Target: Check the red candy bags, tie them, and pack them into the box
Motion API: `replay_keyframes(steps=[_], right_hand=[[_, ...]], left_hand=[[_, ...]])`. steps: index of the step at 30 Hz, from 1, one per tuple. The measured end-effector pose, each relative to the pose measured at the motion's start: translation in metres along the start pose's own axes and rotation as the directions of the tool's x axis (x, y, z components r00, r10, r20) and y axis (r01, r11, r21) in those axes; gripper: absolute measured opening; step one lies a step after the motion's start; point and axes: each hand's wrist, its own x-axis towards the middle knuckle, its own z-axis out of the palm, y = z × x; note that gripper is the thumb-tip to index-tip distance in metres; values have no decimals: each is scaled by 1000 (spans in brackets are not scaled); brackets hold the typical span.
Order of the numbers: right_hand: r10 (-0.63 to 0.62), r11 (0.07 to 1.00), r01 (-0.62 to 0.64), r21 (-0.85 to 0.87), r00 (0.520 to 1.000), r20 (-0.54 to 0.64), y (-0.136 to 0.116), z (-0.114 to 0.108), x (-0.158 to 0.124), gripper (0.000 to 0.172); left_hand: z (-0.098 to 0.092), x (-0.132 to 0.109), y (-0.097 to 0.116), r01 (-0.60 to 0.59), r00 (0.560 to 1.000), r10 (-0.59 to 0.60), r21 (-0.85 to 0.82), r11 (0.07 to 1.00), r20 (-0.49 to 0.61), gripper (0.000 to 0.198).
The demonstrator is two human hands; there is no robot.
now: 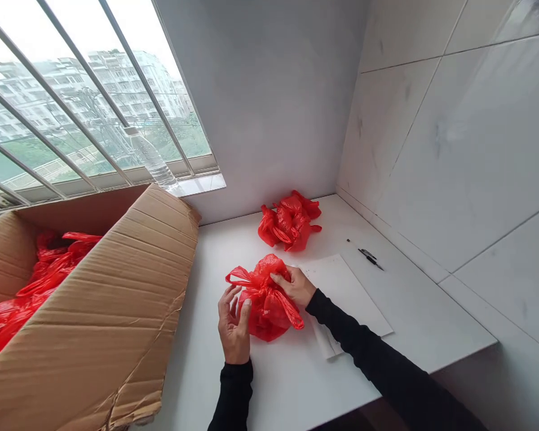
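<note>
A knotted red plastic bag (pixel 269 311) sits on the white table in front of me, its tied handles sticking out to the upper left and lower right. My right hand (pixel 297 286) grips the bag's upper right side, thumb on top near the knot. At the bag's left side, my left hand (pixel 234 326) has its thumb and fingers apart, the thumb against or very close to the plastic. What the bag contains cannot be made out. Farther back on the table lies a second red bundle of plastic bags (pixel 290 221).
A large open cardboard box (pixel 130 299) with red plastic bags (pixel 49 275) inside stands at the left. White paper (pixel 341 287) lies partly under my right forearm, with a black pen (pixel 371 258) beyond it. A clear bottle (pixel 153 158) stands at the barred window.
</note>
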Motion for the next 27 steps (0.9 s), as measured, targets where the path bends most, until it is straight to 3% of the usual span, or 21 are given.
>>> replay_keyframes(steps=[5, 8, 10, 11, 13, 15, 16, 22, 24, 27], right_hand=[[6, 998, -6, -64, 1000, 9, -3, -1, -11, 27], [8, 988, -31, -152, 988, -156, -15, -5, -27, 37], [-68, 968, 11, -250, 973, -221, -25, -7, -37, 40], [-138, 939, 68, -337, 973, -187, -29, -8, -41, 37], [-251, 825, 209, -525, 968, -9, -36, -7, -46, 28], [-259, 718, 298, -629, 953, 156, -38, -6, -47, 19], [-241, 704, 299, -644, 954, 179, -37, -7, -47, 14], [-180, 762, 165, -626, 983, 40, -41, -23, -49, 11], [-171, 793, 158, -588, 985, 35, -48, -24, -52, 10], [-151, 840, 160, -519, 987, 61, -58, -21, -56, 8]], left_hand=[[2, -9, 2, -120, 992, 107, 241, 963, 65, 19], [-3, -11, 4, -175, 984, 156, 284, 943, 90, 16], [-8, -13, 8, -210, 975, 178, 289, 934, 134, 17], [-11, -14, 11, -227, 969, 186, 287, 931, 162, 18], [-15, -15, 18, -256, 954, 198, 275, 927, 224, 19], [-19, -14, 25, -275, 940, 200, 263, 925, 277, 19], [-22, -14, 27, -277, 938, 199, 265, 924, 285, 18], [-41, -14, 33, -183, 982, 188, 391, 902, 26, 22], [-38, -19, 38, -212, 977, 208, 406, 889, 54, 29], [-29, -24, 46, -310, 949, 255, 409, 858, 184, 35]])
